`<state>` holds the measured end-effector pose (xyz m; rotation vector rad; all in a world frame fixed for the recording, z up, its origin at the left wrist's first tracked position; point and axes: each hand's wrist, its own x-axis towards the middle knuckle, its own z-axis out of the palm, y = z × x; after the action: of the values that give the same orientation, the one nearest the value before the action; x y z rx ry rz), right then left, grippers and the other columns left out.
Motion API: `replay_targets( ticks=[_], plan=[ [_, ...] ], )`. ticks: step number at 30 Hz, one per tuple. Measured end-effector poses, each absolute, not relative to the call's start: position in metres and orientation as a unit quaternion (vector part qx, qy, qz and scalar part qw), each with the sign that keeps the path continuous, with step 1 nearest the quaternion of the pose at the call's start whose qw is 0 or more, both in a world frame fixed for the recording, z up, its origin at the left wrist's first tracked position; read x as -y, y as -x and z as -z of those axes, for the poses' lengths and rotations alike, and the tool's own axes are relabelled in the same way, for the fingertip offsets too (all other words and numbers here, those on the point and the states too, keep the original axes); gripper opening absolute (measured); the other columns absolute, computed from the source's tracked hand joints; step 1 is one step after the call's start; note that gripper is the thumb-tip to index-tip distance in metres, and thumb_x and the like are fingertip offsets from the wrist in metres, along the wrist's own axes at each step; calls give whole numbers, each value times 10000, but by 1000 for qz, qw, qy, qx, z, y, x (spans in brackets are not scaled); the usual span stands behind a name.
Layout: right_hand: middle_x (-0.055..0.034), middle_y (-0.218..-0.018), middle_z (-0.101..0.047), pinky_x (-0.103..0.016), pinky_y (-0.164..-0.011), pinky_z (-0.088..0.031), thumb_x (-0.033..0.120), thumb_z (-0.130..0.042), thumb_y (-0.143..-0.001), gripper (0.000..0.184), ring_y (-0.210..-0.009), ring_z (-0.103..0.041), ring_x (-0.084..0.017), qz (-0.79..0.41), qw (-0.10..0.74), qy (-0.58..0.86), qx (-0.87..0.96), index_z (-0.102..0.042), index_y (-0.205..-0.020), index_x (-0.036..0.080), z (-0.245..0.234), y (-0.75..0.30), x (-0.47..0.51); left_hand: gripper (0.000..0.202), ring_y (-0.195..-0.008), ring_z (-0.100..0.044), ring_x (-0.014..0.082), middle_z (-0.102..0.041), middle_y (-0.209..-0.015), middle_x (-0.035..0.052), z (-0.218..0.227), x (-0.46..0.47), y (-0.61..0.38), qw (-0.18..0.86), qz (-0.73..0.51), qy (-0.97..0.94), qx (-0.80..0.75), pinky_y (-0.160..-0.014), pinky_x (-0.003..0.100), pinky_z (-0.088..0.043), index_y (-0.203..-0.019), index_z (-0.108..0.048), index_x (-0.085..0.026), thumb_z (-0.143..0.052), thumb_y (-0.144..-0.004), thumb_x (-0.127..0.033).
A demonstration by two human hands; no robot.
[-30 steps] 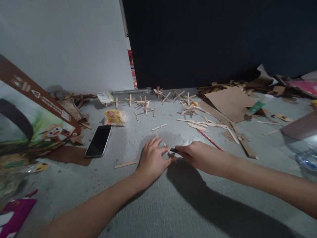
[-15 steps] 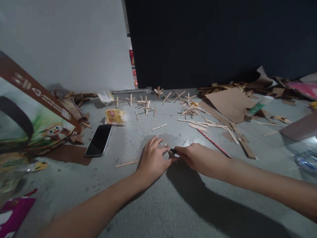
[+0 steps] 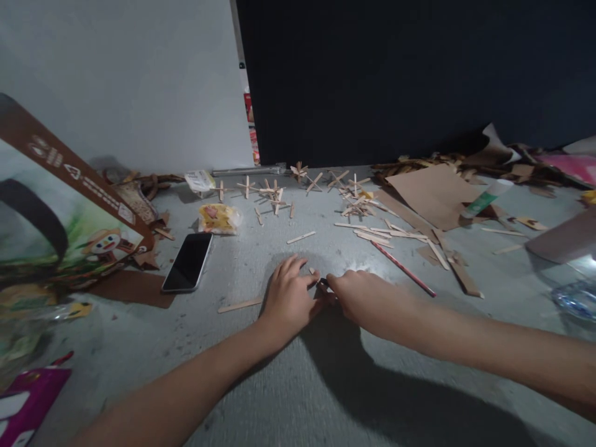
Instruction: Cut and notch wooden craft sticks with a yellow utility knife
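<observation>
Near the middle of the grey surface, my left hand (image 3: 289, 293) pins a small wooden craft stick (image 3: 312, 270) down between thumb and forefinger, its other fingers spread. My right hand (image 3: 356, 293) is closed around a small dark tool (image 3: 324, 282), whose tip meets the stick beside my left thumb. Its kind is mostly hidden by the fingers. Another craft stick (image 3: 239, 305) lies flat just left of my left hand. Beyond the hands lies a single stick (image 3: 300, 237).
Crossed-stick pieces (image 3: 278, 202) stand along the back, with loose sticks (image 3: 391, 233) to the right. A red pencil (image 3: 404, 269) lies behind my right forearm. A phone (image 3: 188, 263) and printed bag (image 3: 93, 211) are left; cardboard (image 3: 431, 195) and a glue stick (image 3: 488, 200) are right.
My right hand has shifted slightly left and turned a little, its tool staying at the stick. My left hand keeps its hold.
</observation>
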<state>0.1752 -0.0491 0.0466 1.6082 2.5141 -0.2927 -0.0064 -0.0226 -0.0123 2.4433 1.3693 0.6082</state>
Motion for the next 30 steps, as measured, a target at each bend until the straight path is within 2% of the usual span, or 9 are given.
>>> replay_targets(
  ticks=[3,8,10,13,16,21,26,30],
  plan=[
    [-137,-872,-756,-276,-635,-406,98,-614,-912,185,-783,-726,-231,114,62,-522,-843,-760,-1011,154,-50,-173,38,365,-1421,-526,397,-642,-1465,184,13,20,9,142,-214,-850,-460,-1189,578,-426,-1122,-830,-199,-793,-893,-480],
    [-133,-782,-762,-278,-576,-342,84,-544,-936,261,-658,-667,-181,199,48,-532,-822,-778,-833,139,-58,-174,19,369,-1408,-545,390,-652,-1461,183,15,15,9,153,-230,-832,-481,-1176,569,-445,-1092,-839,-199,-838,-858,-484],
    [-101,-676,-722,-266,-525,-338,109,-516,-962,294,-542,-603,-150,259,34,-560,-786,-769,-814,135,-60,-175,17,371,-1421,-536,390,-653,-1465,173,16,14,8,152,-225,-832,-484,-1183,573,-438,-1097,-839,-204,-845,-853,-484],
    [-33,-540,-604,-239,-417,-345,236,-501,-1009,326,-398,-503,-118,374,14,-598,-709,-730,-797,142,-63,-178,17,345,-1429,-535,380,-652,-1472,163,15,15,7,151,-226,-829,-489,-1188,555,-440,-1070,-847,-207,-854,-848,-472],
    [-10,-554,-577,-215,-369,-364,314,-562,-999,302,-396,-493,-103,461,-14,-589,-663,-711,-789,155,-64,-182,13,347,-1436,-532,381,-654,-1472,163,14,16,5,154,-231,-822,-498,-1193,543,-440,-1068,-850,-200,-891,-815,-434],
    [2,-573,-579,-186,-350,-320,302,-644,-948,244,-398,-442,-70,553,-34,-598,-579,-717,-773,149,-61,-188,4,269,-1409,-557,353,-674,-1448,127,14,15,4,150,-245,-818,-498,-1173,528,-460,-1028,-851,-227,-902,-802,-362],
    [22,-572,-536,-133,-344,-248,213,-603,-970,287,-394,-356,-34,664,-58,-577,-472,-614,-692,142,-52,-196,-3,263,-1398,-565,358,-675,-1437,149,10,15,3,162,-250,-813,-500,-1163,531,-467,-997,-852,-210,-916,-780,-345],
    [31,-616,-516,-102,-342,-195,210,-577,-1013,289,-404,-312,-21,727,-64,-564,-387,-600,-737,128,-46,-204,-6,265,-1395,-567,353,-677,-1430,148,7,17,2,167,-252,-810,-502,-1165,528,-465,-983,-855,-211,-925,-765,-346]
  ],
)
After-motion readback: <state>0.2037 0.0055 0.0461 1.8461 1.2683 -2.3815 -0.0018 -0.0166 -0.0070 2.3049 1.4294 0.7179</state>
